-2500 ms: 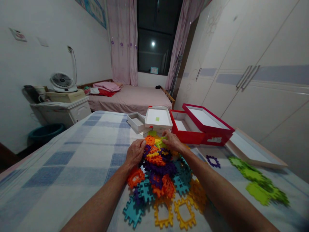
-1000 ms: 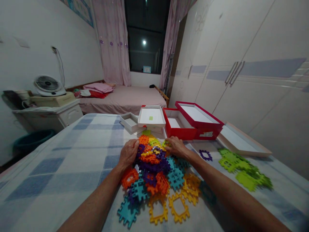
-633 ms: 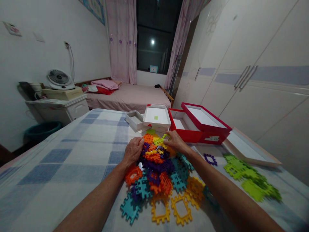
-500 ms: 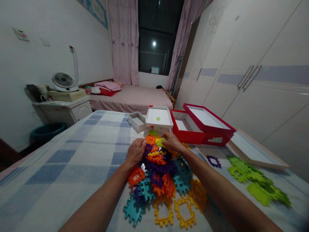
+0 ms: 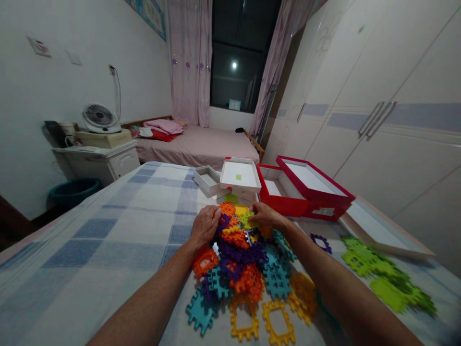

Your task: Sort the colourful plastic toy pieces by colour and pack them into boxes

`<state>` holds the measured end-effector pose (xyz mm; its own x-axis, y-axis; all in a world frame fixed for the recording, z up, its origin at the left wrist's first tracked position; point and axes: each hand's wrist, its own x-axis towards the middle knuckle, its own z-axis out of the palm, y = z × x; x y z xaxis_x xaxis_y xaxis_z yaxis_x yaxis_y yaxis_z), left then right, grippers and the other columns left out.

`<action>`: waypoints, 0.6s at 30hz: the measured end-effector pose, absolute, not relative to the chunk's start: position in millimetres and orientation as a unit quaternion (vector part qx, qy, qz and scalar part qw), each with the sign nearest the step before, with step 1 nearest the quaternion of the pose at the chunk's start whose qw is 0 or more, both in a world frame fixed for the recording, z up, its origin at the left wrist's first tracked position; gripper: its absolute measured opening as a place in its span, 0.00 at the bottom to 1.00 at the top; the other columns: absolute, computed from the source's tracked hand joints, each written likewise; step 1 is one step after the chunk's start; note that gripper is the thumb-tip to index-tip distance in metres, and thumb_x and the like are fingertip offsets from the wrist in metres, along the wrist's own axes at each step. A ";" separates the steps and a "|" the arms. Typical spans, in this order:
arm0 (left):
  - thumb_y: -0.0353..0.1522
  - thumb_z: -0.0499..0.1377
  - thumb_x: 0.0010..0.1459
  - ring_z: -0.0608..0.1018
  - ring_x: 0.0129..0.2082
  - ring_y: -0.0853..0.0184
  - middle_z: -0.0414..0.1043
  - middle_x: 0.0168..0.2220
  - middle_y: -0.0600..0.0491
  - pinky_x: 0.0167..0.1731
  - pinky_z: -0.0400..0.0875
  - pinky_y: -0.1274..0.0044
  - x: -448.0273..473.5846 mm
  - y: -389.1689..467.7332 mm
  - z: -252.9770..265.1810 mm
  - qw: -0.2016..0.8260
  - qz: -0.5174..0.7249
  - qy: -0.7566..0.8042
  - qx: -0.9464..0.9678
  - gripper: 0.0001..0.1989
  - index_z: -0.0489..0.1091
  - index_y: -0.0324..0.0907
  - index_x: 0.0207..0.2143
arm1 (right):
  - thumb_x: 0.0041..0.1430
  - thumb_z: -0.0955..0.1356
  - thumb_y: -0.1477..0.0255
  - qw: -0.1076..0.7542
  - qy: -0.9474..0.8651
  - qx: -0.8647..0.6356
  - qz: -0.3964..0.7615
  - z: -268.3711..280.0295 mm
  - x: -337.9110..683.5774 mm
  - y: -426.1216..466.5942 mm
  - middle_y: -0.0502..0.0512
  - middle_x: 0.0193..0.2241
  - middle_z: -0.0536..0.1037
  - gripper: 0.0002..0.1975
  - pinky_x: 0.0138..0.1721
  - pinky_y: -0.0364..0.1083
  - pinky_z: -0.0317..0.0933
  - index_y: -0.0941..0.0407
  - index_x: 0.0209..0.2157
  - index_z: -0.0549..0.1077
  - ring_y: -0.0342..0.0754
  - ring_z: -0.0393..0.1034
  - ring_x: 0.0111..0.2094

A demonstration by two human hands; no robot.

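Note:
A heap of notched plastic building pieces (image 5: 241,254) in orange, purple, teal and yellow lies on the checked bedspread. My left hand (image 5: 207,223) rests along the heap's left side, its fingers together against the orange and purple pieces; what it may hold is hidden. At the heap's far right, my right hand (image 5: 265,215) pinches a lime-green building piece (image 5: 247,220). Two yellow frame pieces (image 5: 279,321) and a teal piece (image 5: 200,311) lie at the near edge of the heap.
Lime-green pieces (image 5: 383,274) form a separate group on the right, near a purple frame piece (image 5: 320,243). Beyond the heap stand a small grey box (image 5: 208,180), a white box lid (image 5: 240,175) and a red box (image 5: 284,204). A pale lid (image 5: 387,230) lies far right.
The view has shifted slightly. My right hand has moved a little with the lime-green piece, and some teal pieces at the heap's right side have shifted. My left hand stays at the left side.

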<state>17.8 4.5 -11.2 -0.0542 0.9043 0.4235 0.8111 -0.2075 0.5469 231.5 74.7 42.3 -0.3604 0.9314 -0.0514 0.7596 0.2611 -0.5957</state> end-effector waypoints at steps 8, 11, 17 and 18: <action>0.36 0.41 0.64 0.74 0.43 0.62 0.74 0.39 0.47 0.48 0.66 0.69 19.3 2.5 -8.6 0.062 0.370 0.625 0.684 0.19 0.70 0.40 0.38 | 0.50 0.66 0.69 0.235 -0.721 -0.569 0.318 55.9 211.1 89.7 0.51 0.24 0.73 0.08 0.26 0.39 0.58 0.60 0.29 0.71 0.40 0.64 0.23; 0.35 0.41 0.64 0.74 0.43 0.62 0.74 0.40 0.47 0.49 0.66 0.69 19.5 2.1 -7.5 0.063 0.372 0.623 0.685 0.19 0.70 0.39 0.39 | 0.51 0.65 0.69 0.219 -0.710 -0.606 0.283 48.8 185.4 98.9 0.55 0.24 0.74 0.09 0.27 0.41 0.58 0.61 0.26 0.73 0.44 0.68 0.27; 0.35 0.42 0.63 0.73 0.45 0.63 0.74 0.42 0.47 0.49 0.66 0.70 18.3 4.0 -10.0 0.064 0.378 0.620 0.685 0.18 0.70 0.40 0.40 | 0.51 0.65 0.69 0.181 -0.700 -0.664 0.191 38.1 143.2 95.2 0.68 0.41 0.75 0.13 0.43 0.52 0.59 0.61 0.37 0.74 0.59 0.68 0.46; 0.36 0.42 0.64 0.73 0.45 0.63 0.74 0.42 0.48 0.49 0.66 0.70 18.1 4.4 -10.7 0.065 0.380 0.620 0.684 0.18 0.70 0.40 0.40 | 0.52 0.64 0.69 0.178 -0.700 -0.668 0.179 37.8 139.1 92.5 0.69 0.43 0.74 0.14 0.45 0.54 0.58 0.61 0.39 0.73 0.60 0.67 0.48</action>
<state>18.1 4.4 -10.7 -0.0569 0.8967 0.4390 0.7986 -0.2230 0.5590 139.1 92.5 37.8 -0.0431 0.9990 0.0100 0.8717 0.0425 -0.4882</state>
